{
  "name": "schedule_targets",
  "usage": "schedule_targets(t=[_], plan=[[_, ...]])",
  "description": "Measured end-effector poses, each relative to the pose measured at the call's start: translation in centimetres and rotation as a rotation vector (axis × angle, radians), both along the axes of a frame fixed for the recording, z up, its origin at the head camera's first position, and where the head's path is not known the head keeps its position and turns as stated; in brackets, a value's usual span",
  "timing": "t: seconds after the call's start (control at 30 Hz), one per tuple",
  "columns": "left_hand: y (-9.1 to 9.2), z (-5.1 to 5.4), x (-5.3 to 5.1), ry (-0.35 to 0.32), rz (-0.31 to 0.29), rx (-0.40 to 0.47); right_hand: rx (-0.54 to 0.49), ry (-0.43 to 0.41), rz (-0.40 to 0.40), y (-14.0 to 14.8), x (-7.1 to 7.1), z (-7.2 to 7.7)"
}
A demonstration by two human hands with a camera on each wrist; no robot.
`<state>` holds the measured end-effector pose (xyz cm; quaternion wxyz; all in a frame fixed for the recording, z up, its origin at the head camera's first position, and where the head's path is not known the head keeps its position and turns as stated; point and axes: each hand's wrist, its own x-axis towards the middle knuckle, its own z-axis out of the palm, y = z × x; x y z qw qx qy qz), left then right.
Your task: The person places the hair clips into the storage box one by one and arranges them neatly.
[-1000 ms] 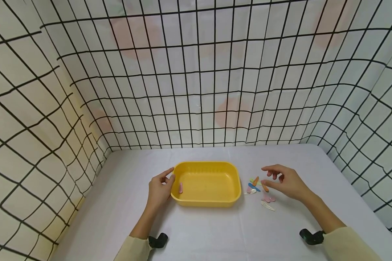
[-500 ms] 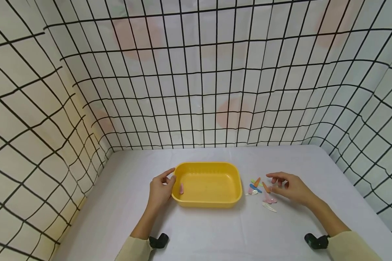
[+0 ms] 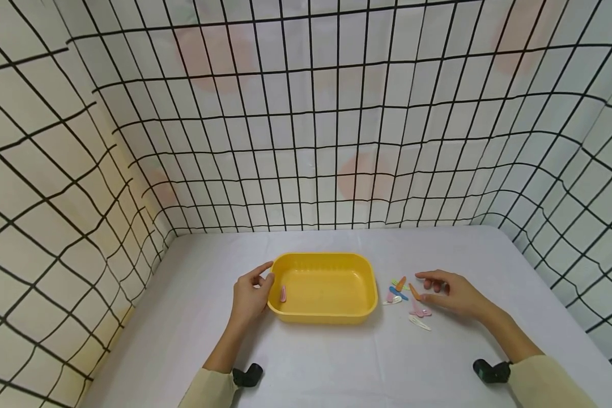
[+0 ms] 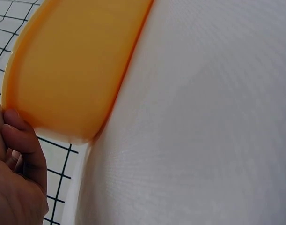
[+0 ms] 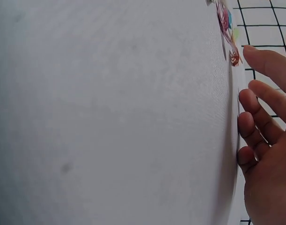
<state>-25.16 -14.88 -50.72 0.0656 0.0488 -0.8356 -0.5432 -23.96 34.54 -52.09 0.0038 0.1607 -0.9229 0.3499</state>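
In the head view a yellow tray (image 3: 321, 318) sits mid-table, with a pink hair clip (image 3: 283, 293) inside near its left end. My left hand (image 3: 251, 293) pinches the tray's left rim between thumb and fingers; the left wrist view shows those fingers against the tray's edge. To the right lies a loose group of hair clips: an orange clip (image 3: 415, 292), another orange one (image 3: 400, 284), a blue clip (image 3: 398, 293), pink clips (image 3: 420, 310) and a white clip (image 3: 420, 323). Beside them hovers my right hand (image 3: 454, 292), fingers loosely bent and apart, thumb close to the nearer orange clip.
A white cloth covers the table (image 3: 326, 362). Behind it and at both sides stand white walls with a black grid (image 3: 326, 141). Black wrist devices (image 3: 248, 375) sit on both forearms.
My right hand has drawn back slightly to the right and nearer to me, its thumb and index finger coming closer together. The left hand, tray and clips stay in place.
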Motion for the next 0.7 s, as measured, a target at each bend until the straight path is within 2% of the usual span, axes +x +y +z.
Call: schedule_targets(t=[0.47,0.7], plan=[[-0.04,0.08,0.05,0.007,-0.007,0.009,0.091,-0.001,0.059,-0.21,-0.56,-0.34],[-0.04,0.24,0.07,0.001,-0.008,0.029,0.100,-0.028,0.082,-0.17,-1.02,-0.27]])
